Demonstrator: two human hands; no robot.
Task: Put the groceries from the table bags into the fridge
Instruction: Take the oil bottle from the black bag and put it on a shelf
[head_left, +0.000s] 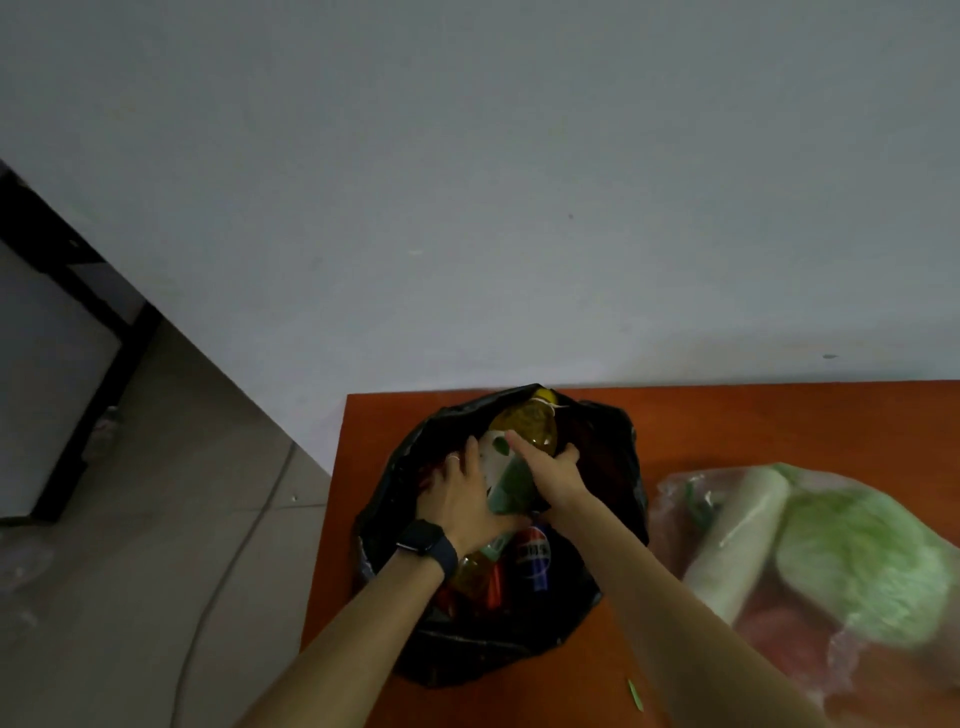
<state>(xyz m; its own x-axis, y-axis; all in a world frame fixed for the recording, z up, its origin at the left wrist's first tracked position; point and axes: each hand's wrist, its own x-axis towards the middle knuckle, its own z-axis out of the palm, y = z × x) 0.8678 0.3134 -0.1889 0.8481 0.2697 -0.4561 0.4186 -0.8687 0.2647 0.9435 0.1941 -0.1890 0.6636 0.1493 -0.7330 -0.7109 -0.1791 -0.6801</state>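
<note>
A black plastic bag (613, 467) stands open on the orange table (753, 421). Inside it is a big bottle of yellow liquid with a green and white label (527, 423). My right hand (553, 475) grips the bottle's body from the right, thumb over the label. My left hand (460, 493), a dark watch on its wrist, lies against the bottle's left side with fingers reaching into the bag. Below my hands sit a blue cola can (535, 556) and a smaller yellow bottle (475, 574).
A clear plastic bag (691, 488) at the right holds a green cabbage (857, 561), a long white radish (737, 540) and something red. A white wall stands behind the table. Tiled floor and a dark-framed grey panel (47, 374) lie to the left.
</note>
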